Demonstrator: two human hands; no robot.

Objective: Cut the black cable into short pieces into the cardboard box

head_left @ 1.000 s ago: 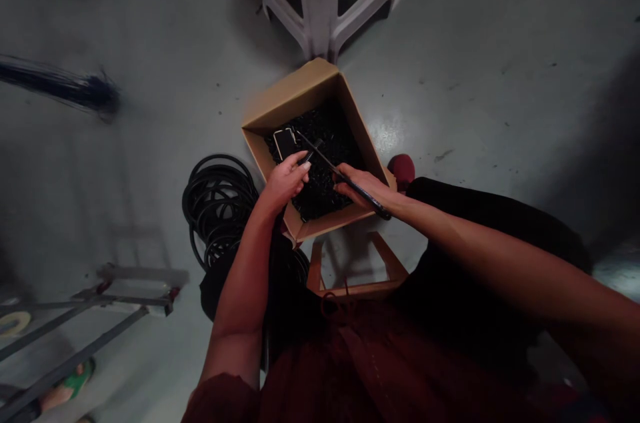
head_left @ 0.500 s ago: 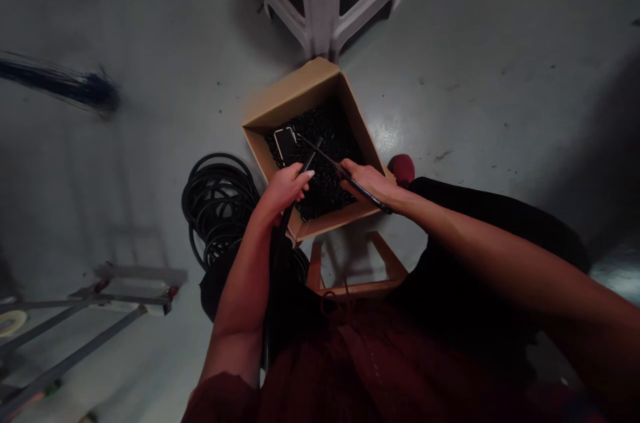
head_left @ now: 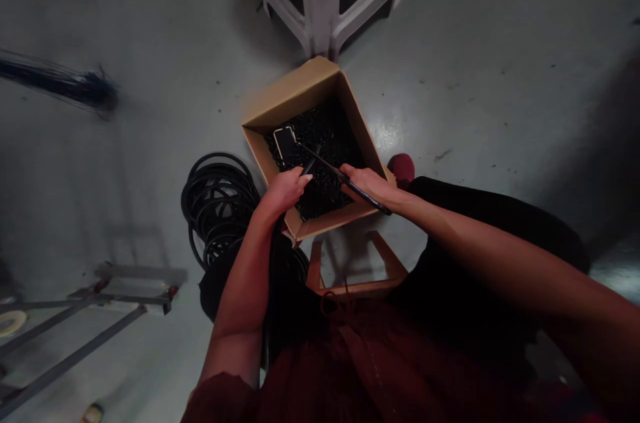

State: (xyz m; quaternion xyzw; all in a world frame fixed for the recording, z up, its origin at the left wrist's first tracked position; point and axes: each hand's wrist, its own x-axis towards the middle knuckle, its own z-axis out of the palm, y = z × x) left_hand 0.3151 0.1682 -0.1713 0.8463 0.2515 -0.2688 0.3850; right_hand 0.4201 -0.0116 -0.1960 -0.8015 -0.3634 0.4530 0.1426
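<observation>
An open cardboard box [head_left: 300, 93] sits on a wooden stool [head_left: 350, 266] in front of me, filled with small black parts [head_left: 333, 136]. A phone [head_left: 285, 140] lies on the parts at the box's left side. My left hand [head_left: 283, 191] is closed over the box's near left corner, pinching a short black piece. My right hand [head_left: 367, 184] grips a long thin black rod [head_left: 345, 177] that slants up and left across the box toward the phone.
A coil of black cable [head_left: 217, 203] lies on the grey floor left of the box. White plastic chair legs [head_left: 320, 3] stand behind it. A metal frame [head_left: 100, 303] lies at lower left. A dark bundle of strands [head_left: 60, 84] is at far left.
My left hand has drawn back a little toward me along the box's left corner. The rod in my right hand has barely shifted.
</observation>
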